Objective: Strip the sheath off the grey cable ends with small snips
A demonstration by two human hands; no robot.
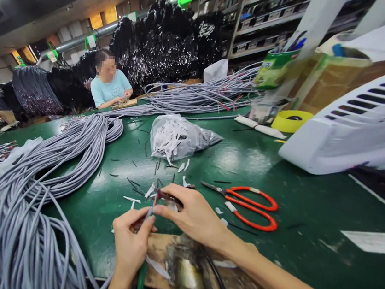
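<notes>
Near the table's front edge, my left hand (131, 239) pinches the end of a grey cable (149, 213), where thin coloured wires stick out of the jacket. My right hand (197, 212) meets it at the wire tips, its fingers closed around a slim dark tool (171, 198) whose kind I cannot make out. Below both hands a wooden board (249, 288) carries a stained metal block (186, 273) with a shiny face. Red-handled scissors (253, 207) lie just right of my right hand, blades pointing left.
Bundled grey cables (47, 169) cover the left side. A clear bag of white scraps (175, 138) sits mid-table, with black offcuts around it. At right are yellow tape (291, 121) and a white slotted casing (355, 116). A person (112, 84) works across the table.
</notes>
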